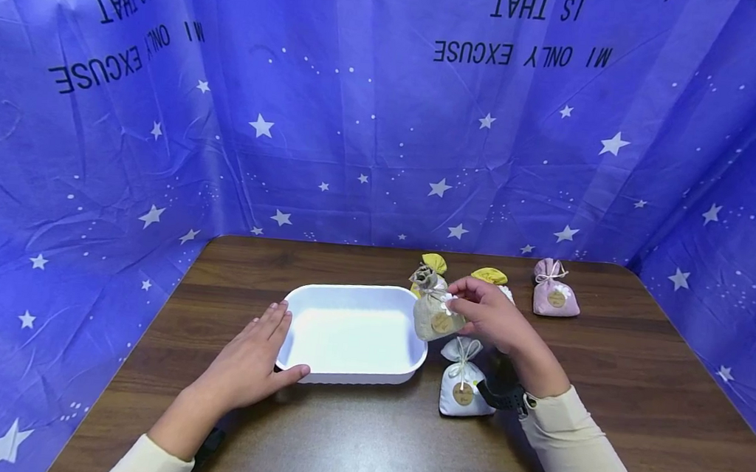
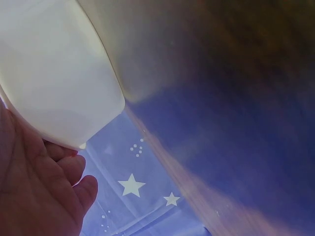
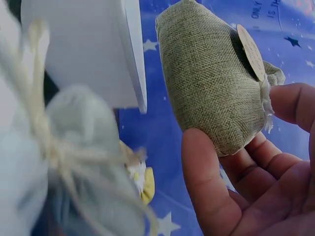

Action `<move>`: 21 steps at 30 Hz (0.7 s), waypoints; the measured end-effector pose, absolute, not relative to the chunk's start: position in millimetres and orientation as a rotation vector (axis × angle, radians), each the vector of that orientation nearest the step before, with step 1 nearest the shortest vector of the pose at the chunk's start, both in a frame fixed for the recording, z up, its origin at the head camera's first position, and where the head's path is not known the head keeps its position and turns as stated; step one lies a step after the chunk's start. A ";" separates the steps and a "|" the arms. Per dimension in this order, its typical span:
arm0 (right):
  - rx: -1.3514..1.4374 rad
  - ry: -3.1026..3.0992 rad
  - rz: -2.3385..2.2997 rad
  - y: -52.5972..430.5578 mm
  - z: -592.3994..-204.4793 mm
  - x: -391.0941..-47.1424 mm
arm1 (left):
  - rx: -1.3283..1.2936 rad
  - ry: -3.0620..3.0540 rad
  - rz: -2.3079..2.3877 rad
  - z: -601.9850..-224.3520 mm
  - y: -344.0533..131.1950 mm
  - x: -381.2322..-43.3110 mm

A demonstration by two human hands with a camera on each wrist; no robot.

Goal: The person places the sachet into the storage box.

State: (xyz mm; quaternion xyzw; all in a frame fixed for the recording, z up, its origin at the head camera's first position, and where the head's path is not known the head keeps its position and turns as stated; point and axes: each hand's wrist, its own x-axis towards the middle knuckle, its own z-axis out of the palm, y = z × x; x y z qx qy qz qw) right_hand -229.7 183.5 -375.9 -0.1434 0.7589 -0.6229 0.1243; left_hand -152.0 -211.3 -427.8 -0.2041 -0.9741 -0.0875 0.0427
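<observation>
My right hand (image 1: 491, 317) holds a beige-green linen sachet (image 1: 433, 320) by its side, above the right end of a white tray (image 1: 353, 377). In the right wrist view, the thumb and fingers grip the woven sachet (image 3: 206, 78), which has a round tag hanging near its tied neck. At the tray's left end, my left hand (image 1: 244, 370) rests with straight fingers along the rim and the thumb at the front corner. The left wrist view shows those fingers (image 2: 74, 169) against the tray's edge (image 2: 54, 73). Nothing lies inside the tray.
A white sachet (image 1: 462, 394) lies below my right hand. Two yellow-topped sachets (image 1: 434, 262) stand behind, partly hidden by the hand and the held sachet. The pink sachet (image 1: 556, 298) is at the back right. A blue star-printed curtain (image 1: 373, 132) surrounds the wooden table (image 1: 638, 405).
</observation>
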 end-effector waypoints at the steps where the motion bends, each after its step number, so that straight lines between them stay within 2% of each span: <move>1: -0.413 2.196 -1.826 180.3 -375.9 -230.5 | -0.625 -2.980 -0.264 -427.7 -211.1 -152.2; 21: -0.421 2.316 -1.661 128.0 -376.7 -256.0 | -0.625 -2.976 -0.270 -428.4 -211.3 -152.9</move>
